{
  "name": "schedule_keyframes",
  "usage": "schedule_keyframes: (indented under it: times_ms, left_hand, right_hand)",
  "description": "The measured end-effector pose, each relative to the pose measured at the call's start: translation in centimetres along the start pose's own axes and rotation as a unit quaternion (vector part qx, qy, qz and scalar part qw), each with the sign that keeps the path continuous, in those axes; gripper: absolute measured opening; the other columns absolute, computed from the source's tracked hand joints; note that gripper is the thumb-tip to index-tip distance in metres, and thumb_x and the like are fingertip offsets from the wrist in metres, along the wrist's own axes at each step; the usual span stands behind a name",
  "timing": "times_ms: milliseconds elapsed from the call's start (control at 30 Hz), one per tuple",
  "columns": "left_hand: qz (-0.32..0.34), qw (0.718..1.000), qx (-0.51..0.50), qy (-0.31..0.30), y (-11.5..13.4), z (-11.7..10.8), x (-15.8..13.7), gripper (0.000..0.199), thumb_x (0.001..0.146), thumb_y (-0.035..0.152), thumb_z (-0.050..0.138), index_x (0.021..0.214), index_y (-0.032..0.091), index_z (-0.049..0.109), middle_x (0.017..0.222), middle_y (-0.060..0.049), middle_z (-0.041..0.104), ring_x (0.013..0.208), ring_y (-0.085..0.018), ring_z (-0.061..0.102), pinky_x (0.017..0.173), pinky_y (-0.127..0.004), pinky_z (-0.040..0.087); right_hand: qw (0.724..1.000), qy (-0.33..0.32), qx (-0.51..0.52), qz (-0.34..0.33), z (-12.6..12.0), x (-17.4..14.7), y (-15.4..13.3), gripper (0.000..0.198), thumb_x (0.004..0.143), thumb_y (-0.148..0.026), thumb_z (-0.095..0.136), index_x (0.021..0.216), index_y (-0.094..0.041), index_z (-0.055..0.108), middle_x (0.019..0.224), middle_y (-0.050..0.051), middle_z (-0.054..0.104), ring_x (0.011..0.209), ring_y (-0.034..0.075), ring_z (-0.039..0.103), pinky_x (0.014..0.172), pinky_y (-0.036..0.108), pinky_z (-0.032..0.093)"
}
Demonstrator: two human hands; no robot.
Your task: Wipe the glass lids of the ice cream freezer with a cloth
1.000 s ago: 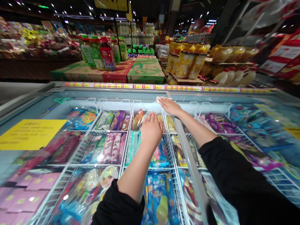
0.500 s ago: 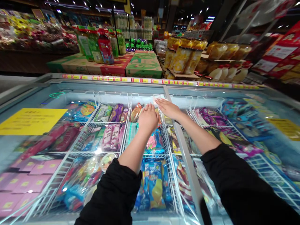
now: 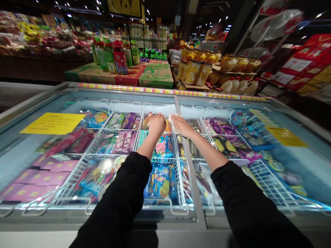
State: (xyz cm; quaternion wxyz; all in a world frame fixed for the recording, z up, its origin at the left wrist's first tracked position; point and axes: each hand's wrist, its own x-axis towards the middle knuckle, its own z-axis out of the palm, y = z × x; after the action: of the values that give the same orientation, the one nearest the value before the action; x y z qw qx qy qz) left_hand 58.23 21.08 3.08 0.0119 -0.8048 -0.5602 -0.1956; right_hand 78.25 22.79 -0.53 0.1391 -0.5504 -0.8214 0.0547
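Over the far part of a freezer chest's glass lid (image 3: 124, 95), my right hand (image 3: 182, 125) presses a white cloth (image 3: 171, 116) under its outstretched fingers, beside the lid's metal divider (image 3: 190, 172). Just left of it is my left hand (image 3: 157, 124), palm down, its fingers bent and close together. Their tips are hidden, so I cannot see whether anything is in them. Beneath the glass, white wire baskets (image 3: 85, 162) hold wrapped ice creams (image 3: 162, 181).
Yellow signs (image 3: 53, 123) lie on the glass at both sides. A price-label strip (image 3: 155, 91) runs along the far edge. Behind it stand drink bottles (image 3: 120, 58), cartons (image 3: 156, 74) and fruit jars (image 3: 195, 72). Pink boxes (image 3: 43, 175) fill the left side of the freezer.
The view has shifted back, so the freezer's front edge now shows. My left hand has gone from lying flatter to more bent fingers. The cloth stays under my right hand's fingers.
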Motion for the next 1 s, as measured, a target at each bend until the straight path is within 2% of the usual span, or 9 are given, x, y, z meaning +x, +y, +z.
schedule_keyframes:
  times_ms: [100,167,300,433,500,600,767,833,1000]
  left_hand:
    - [-0.01,1.0,-0.001,-0.005,0.6,-0.6,-0.6,0.035,0.104,0.008,0.044,0.126,0.002,0.07,0.133,-0.027,0.073,0.128,-0.033,0.072,0.109,-0.044,0.056]
    - [-0.006,1.0,-0.002,-0.013,0.9,-0.9,-1.3,0.035,0.104,0.006,0.044,0.127,0.003,0.071,0.136,-0.027,0.072,0.132,-0.033,0.07,0.11,-0.044,0.055]
    - [0.013,1.0,0.006,-0.028,1.2,-1.8,-4.5,0.044,0.104,0.002,0.043,0.142,0.006,0.065,0.155,-0.024,0.061,0.147,-0.028,0.058,0.119,-0.041,0.049]
    - [0.042,0.998,0.014,-0.048,0.6,-2.5,-10.4,0.049,0.106,0.005,0.043,0.152,0.006,0.057,0.162,-0.019,0.056,0.153,-0.023,0.051,0.127,-0.036,0.04]
    - [0.06,0.997,0.001,-0.051,0.1,-2.9,-13.3,0.051,0.106,0.007,0.042,0.156,0.009,0.054,0.164,-0.017,0.053,0.156,-0.022,0.047,0.13,-0.037,0.037]
    - [0.08,0.995,-0.027,-0.049,-0.6,-3.2,-15.8,0.052,0.107,0.011,0.041,0.158,0.012,0.053,0.166,-0.015,0.051,0.159,-0.022,0.042,0.132,-0.041,0.036]
    - [0.086,0.993,-0.043,-0.062,-0.9,-3.2,-16.0,0.053,0.107,0.011,0.041,0.159,0.01,0.051,0.168,-0.016,0.048,0.16,-0.023,0.04,0.133,-0.043,0.034]
    - [0.087,0.993,-0.046,-0.063,-1.0,-3.2,-15.8,0.053,0.108,0.012,0.042,0.16,0.01,0.05,0.168,-0.016,0.048,0.16,-0.024,0.04,0.133,-0.043,0.034]
    - [0.081,0.994,-0.052,-0.055,-1.0,-3.2,-15.8,0.05,0.109,0.014,0.042,0.158,0.013,0.053,0.167,-0.014,0.049,0.158,-0.024,0.043,0.132,-0.045,0.035]
  right_hand:
    - [0.999,0.008,0.038,-0.033,0.1,-4.7,-0.6,0.061,0.11,-0.038,0.031,0.168,-0.023,0.044,0.176,0.005,0.037,0.166,0.023,0.025,0.136,0.05,0.02]
    - [0.998,0.018,0.058,-0.022,0.1,-6.4,-0.9,0.06,0.111,-0.039,0.029,0.167,-0.026,0.045,0.176,0.003,0.038,0.166,0.022,0.023,0.136,0.05,0.022]
    - [0.997,0.031,0.057,0.046,-0.3,-5.4,-2.0,0.059,0.11,-0.035,0.03,0.165,-0.024,0.049,0.173,0.005,0.043,0.165,0.025,0.026,0.135,0.053,0.024]
    - [0.995,0.038,0.026,0.086,-0.6,-3.9,-3.4,0.06,0.108,-0.028,0.032,0.164,-0.017,0.05,0.173,0.008,0.043,0.165,0.028,0.028,0.135,0.053,0.023]
    - [0.998,0.028,0.014,0.062,-0.5,-4.9,-4.2,0.06,0.108,-0.028,0.032,0.164,-0.017,0.05,0.173,0.006,0.043,0.165,0.027,0.027,0.136,0.052,0.022]
    - [1.0,0.004,0.012,-0.011,-0.4,-8.8,-5.1,0.059,0.11,-0.033,0.032,0.166,-0.022,0.048,0.174,0.002,0.04,0.165,0.025,0.027,0.137,0.05,0.02]
    - [0.996,-0.029,0.04,-0.079,-0.9,-15.0,-5.7,0.058,0.113,-0.042,0.027,0.169,-0.037,0.039,0.176,-0.009,0.034,0.166,0.019,0.024,0.138,0.047,0.017]
    - [0.997,-0.028,0.04,-0.056,-1.1,-14.7,-5.6,0.059,0.113,-0.043,0.025,0.17,-0.036,0.037,0.177,-0.008,0.032,0.166,0.02,0.023,0.138,0.047,0.017]
    - [1.0,-0.005,-0.016,0.013,-0.8,-9.5,-6.4,0.062,0.112,-0.038,0.026,0.171,-0.022,0.039,0.177,0.0,0.036,0.166,0.027,0.025,0.138,0.05,0.019]
